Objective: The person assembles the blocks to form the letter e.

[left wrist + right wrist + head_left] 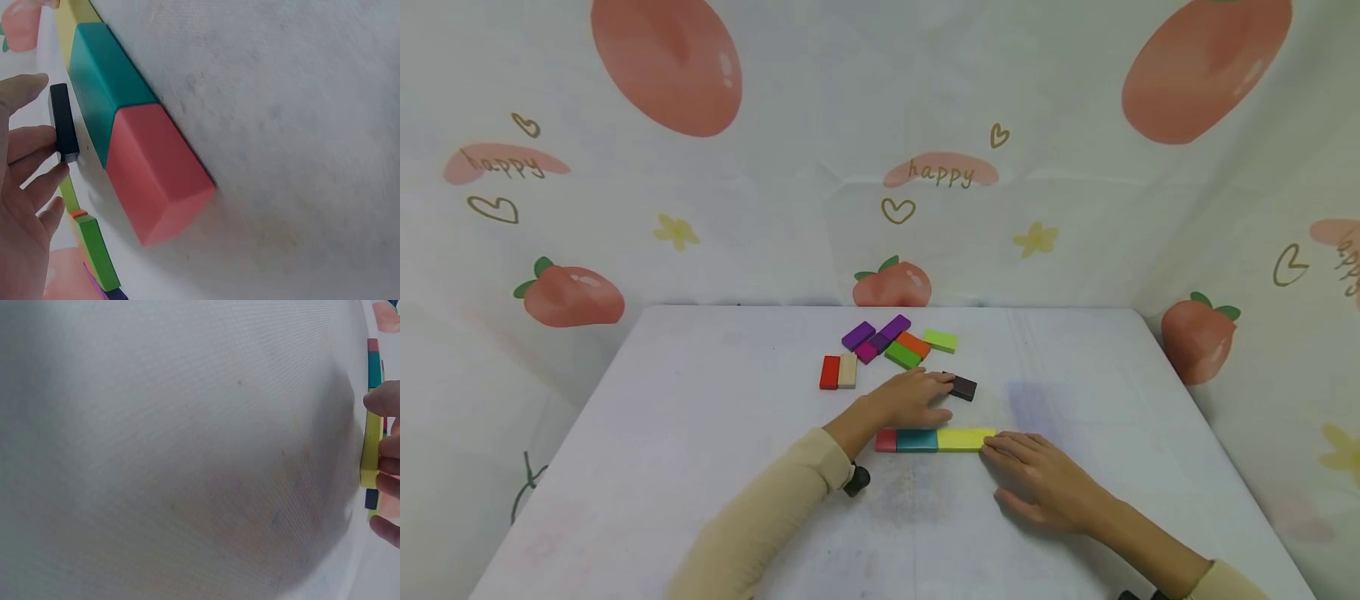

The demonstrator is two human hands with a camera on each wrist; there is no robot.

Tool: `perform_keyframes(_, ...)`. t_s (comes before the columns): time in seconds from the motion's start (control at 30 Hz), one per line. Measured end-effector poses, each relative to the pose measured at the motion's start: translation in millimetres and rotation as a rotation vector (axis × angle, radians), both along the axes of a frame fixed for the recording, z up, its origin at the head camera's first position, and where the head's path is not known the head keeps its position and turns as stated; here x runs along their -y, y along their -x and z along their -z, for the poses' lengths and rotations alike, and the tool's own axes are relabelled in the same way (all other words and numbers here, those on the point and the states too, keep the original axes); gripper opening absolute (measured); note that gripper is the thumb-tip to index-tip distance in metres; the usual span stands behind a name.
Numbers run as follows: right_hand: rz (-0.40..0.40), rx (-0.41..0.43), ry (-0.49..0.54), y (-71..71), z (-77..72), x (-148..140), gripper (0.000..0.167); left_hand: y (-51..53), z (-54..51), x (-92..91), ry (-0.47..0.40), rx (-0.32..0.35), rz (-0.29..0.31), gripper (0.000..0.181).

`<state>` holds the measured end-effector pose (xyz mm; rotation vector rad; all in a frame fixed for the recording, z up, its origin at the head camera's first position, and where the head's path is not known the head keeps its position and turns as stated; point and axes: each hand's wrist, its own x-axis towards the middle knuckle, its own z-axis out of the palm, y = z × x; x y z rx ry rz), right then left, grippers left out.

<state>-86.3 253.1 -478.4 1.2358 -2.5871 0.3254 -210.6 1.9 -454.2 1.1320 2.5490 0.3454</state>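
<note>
A row of blocks lies end to end on the table: a pink block [886,441], a teal block [917,441] and a yellow block [962,440]. Beyond the row, my left hand [913,398] reaches over to a black block [964,387], its fingertips touching the block's edge. In the left wrist view the thumb stands apart from that black block [63,122]. My right hand [1047,482] rests at the right end of the row, fingers extended against the yellow block [371,447]. Its thumb is spread away toward the near side.
Behind the left hand lie a red block [830,372] beside a cream block [847,371], several purple blocks [858,336], an orange block [916,343], a green block [902,356] and a lime block [940,340]. A printed curtain [805,167] hangs behind the white table [700,467].
</note>
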Motion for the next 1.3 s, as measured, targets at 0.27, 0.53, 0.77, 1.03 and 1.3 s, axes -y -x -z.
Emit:
perform_keyframes(0.27, -0.011, -0.014, 0.013, 0.5, 2.2, 0.3, 0.057, -1.9, 0.3, -7.7, -0.046, 0.000, 0.018, 0.048)
perform_keyframes(0.53, -0.006, -0.010, 0.018, 0.7, 1.7, 0.2, 0.055, 1.2, 2.2, -14.3, -0.102, 0.056, 0.041, 0.043)
perform_keyframes(0.77, -0.011, -0.013, 0.024, 1.3, 2.7, -1.4, 0.055, 0.8, 1.8, -22.2, -0.116, 0.054, 0.052, 0.043)
perform_keyframes(1.03, -0.013, -0.027, 0.033, 1.5, 3.9, -2.0, 0.056, -5.6, 2.0, -29.9, -0.038, -0.059, 0.046, 0.043)
perform_keyframes(1.3, -0.021, -0.024, 0.033, 2.5, 2.4, -1.0, 0.056, -20.4, 3.8, -32.7, 0.100, -0.262, 0.058, 0.043)
